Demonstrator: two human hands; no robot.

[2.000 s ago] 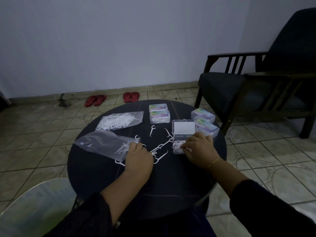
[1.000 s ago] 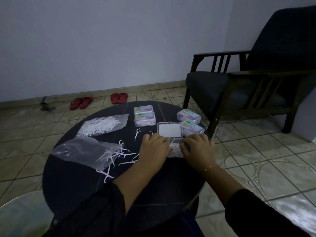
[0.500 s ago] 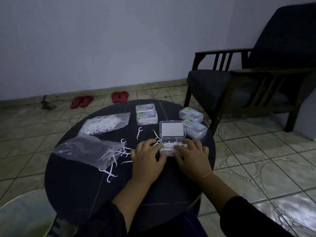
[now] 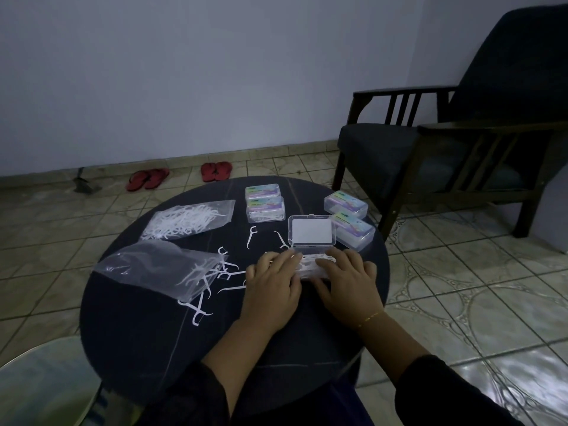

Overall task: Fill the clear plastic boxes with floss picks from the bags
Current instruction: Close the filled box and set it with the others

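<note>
An open clear plastic box (image 4: pixel 311 233) lies on the round dark table (image 4: pixel 147 342), its lid up and its tray full of white floss picks (image 4: pixel 309 263). My left hand (image 4: pixel 272 285) and my right hand (image 4: pixel 345 282) lie flat on either side of the tray, fingers pressing on the picks. A nearly empty bag (image 4: pixel 153 267) lies to the left with picks spilling from its mouth. Behind it sits a fuller bag (image 4: pixel 187 222). Loose picks (image 4: pixel 251 237) are scattered between the bags and the box.
Two closed filled boxes (image 4: pixel 264 202) stand stacked at the table's back, two more (image 4: pixel 350 221) at the back right. A dark armchair (image 4: pixel 455 149) stands to the right. Red slippers (image 4: pixel 215 171) lie on the tiled floor by the wall.
My left hand left the bag's picks and came to the box. Both hands now press on the picks in the tray. The view has shifted slightly.
</note>
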